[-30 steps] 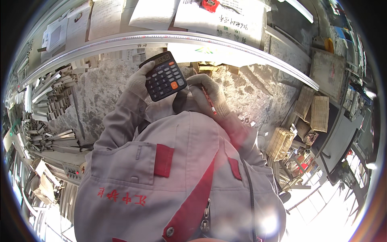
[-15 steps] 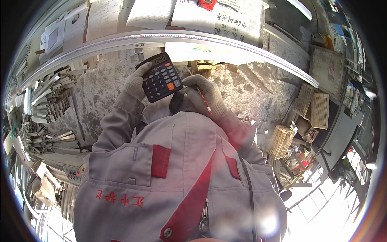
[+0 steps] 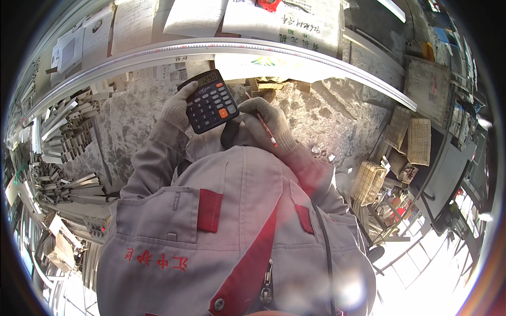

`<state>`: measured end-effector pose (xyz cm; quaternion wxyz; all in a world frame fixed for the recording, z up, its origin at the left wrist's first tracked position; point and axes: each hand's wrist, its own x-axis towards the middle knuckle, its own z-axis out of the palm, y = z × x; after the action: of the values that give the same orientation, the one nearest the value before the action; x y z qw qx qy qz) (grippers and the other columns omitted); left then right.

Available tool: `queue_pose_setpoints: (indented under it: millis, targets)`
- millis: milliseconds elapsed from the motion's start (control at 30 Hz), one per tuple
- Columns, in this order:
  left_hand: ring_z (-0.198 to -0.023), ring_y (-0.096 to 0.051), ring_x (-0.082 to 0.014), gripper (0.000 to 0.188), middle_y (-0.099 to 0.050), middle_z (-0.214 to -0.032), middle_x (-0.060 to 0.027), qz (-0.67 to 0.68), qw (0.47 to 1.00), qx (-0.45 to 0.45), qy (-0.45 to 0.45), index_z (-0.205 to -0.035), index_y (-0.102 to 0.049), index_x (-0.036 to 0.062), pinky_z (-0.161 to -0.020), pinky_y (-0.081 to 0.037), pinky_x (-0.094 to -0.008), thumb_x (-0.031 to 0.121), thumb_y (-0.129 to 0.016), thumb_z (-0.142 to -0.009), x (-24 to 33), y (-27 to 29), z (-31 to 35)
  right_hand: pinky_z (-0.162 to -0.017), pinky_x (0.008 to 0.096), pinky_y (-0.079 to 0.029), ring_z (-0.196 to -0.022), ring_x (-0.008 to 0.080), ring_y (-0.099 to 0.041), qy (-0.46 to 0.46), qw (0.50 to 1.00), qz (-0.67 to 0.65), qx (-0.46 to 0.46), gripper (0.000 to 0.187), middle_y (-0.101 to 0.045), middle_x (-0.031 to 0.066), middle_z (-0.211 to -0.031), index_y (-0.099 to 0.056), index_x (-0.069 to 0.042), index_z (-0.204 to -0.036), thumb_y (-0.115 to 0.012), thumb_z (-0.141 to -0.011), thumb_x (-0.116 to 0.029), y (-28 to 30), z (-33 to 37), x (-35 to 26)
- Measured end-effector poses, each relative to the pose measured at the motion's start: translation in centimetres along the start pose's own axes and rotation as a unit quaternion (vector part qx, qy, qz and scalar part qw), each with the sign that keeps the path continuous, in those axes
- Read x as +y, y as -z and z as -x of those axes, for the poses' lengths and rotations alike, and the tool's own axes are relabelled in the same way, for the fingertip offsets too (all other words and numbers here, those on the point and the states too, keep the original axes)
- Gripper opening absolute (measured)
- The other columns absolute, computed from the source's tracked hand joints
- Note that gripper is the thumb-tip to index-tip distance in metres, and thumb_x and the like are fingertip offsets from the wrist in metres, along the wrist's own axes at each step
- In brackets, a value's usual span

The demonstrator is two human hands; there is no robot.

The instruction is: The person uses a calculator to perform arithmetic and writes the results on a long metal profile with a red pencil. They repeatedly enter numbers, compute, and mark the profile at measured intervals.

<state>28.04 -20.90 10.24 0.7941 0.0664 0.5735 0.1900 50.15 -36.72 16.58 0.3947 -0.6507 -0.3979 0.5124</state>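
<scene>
A black desk calculator (image 3: 208, 102) with grey and orange keys is tilted in front of my chest, its display lit with digits. My left hand (image 3: 178, 108), in a pale work glove, grips its left side, thumb on the upper edge by the display. At the calculator's lower right corner is my gloved right hand (image 3: 265, 122). A red patterned pencil (image 3: 267, 129) is held in it, lying across the fingers with the blunt end toward me. The right fingertips are close to or touching the calculator's edge; which of these I cannot tell.
A long metal rail with a measuring scale (image 3: 226, 46) crosses ahead of me. Beyond it lie written papers (image 3: 196, 17) and a red tape measure (image 3: 269, 5). Cut metal profiles (image 3: 68, 129) are stacked at left. Plastic baskets (image 3: 370, 183) stand at right.
Both hands, the calculator and the pencil stay almost in place. The view has shifted very slightly.
</scene>
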Motion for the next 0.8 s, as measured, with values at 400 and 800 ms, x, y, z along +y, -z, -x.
queue_pose_setpoints:
  millis: [400, 800]
  targets:
    - [-0.075, -0.081, -0.0281, 0.027, -0.080, -0.094, -0.0163, 0.009, 1.000, 0.010, -0.006, -0.117, -0.069, -0.0017, -0.065, -0.071, -0.0441, 0.023, -0.070, -0.106, 0.05, -0.58, 0.79, -0.086, 0.0348, -0.060, -0.093, 0.0201, -0.076, 0.003, 1.000, -0.001, 0.008, 0.019, -0.077, 0.0127, -0.102, -0.071, -0.004, -0.115, -0.072, -0.096, -0.007, -0.08, -0.07, -0.31]
    - [-0.072, -0.080, -0.0266, 0.025, -0.079, -0.091, -0.0143, 0.003, 1.000, 0.019, 0.007, -0.111, -0.070, -0.0001, -0.062, -0.070, -0.0408, 0.023, -0.074, -0.104, -0.38, -0.24, 0.31, -0.086, 0.0334, -0.059, -0.095, 0.0194, -0.074, -0.005, 1.000, -0.026, 0.008, 0.017, -0.076, 0.0109, -0.104, -0.070, -0.003, -0.111, -0.074, -0.095, -0.004, -0.21, -0.35, -0.06]
